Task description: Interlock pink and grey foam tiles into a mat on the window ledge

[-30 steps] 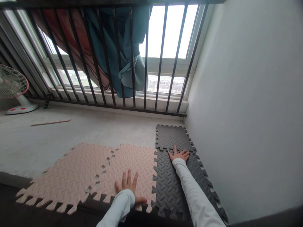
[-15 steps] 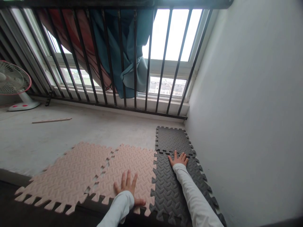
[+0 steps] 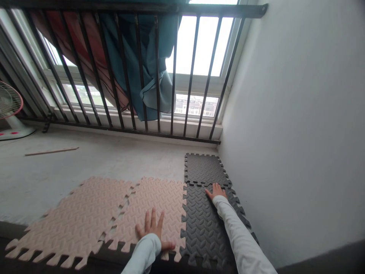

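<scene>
My left hand (image 3: 153, 230) lies flat with fingers spread on a pink foam puzzle mat (image 3: 155, 201) near its front edge. My right hand (image 3: 216, 191) reaches further out, fingers stretched, pressing on the seam where the near grey foam mat (image 3: 202, 224) interlocks with the far grey mat (image 3: 203, 168). Both arms wear white sleeves. A second pink mat (image 3: 76, 217) lies to the left, loosely meeting the first with gaps along the teeth.
The mats lie on a bare concrete floor (image 3: 94, 160) against a white wall (image 3: 291, 125) on the right. Black railing bars (image 3: 159, 76) front a window with blue and red cloths hanging. A fan (image 3: 10, 114) stands far left, a wooden strip (image 3: 51, 151) lies nearby.
My right hand has slid slightly right along the grey seam and its fingers have drawn closer together. The view has shifted a little; my left hand stays in place.
</scene>
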### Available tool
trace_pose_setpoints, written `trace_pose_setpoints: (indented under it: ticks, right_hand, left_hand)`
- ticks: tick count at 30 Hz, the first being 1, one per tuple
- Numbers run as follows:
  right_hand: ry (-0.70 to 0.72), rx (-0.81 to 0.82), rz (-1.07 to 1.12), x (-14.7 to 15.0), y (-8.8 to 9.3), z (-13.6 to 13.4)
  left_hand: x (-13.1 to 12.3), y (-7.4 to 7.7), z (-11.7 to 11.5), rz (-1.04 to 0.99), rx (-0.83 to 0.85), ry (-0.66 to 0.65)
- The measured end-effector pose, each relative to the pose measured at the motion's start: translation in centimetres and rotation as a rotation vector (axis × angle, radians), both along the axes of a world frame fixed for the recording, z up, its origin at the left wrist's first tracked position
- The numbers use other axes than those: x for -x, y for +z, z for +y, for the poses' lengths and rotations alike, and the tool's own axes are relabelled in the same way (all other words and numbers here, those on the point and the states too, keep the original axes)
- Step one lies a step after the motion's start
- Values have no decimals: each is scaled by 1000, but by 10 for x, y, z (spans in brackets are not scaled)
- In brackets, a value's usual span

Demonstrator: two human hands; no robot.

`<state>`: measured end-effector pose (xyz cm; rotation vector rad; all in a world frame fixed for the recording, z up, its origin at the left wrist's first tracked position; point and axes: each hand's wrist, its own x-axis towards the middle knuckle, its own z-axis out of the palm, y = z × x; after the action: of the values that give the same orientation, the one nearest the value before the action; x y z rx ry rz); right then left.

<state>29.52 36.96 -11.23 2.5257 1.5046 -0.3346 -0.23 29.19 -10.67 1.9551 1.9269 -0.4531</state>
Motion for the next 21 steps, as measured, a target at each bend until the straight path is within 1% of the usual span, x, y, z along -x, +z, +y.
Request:
trace_pose_setpoints:
  ticks: [4, 8, 10, 13, 17, 21]
  right_hand:
    - [-1, -2, -6, -3, 1, -5]
    - [-63, -21, 1, -3, 3, -3]
    - [-91, -22, 28, -6, 5, -2]
    - [-129, -50, 4, -13, 7, -2]
    - [-96, -95, -63, -18, 5, -7]
    - [-61, -115, -102, -18, -1, -13]
  left_hand:
    - [0, -3, 1, -6, -11, 6]
    - [1, -2, 0, -20, -12, 2]
    - [1, -1, 0, -9, -16, 2]
    - [0, 0, 0, 20, -15, -3]
    - [0, 0, -1, 46, -7, -6]
    - [0, 1, -1, 51, 2, -5]
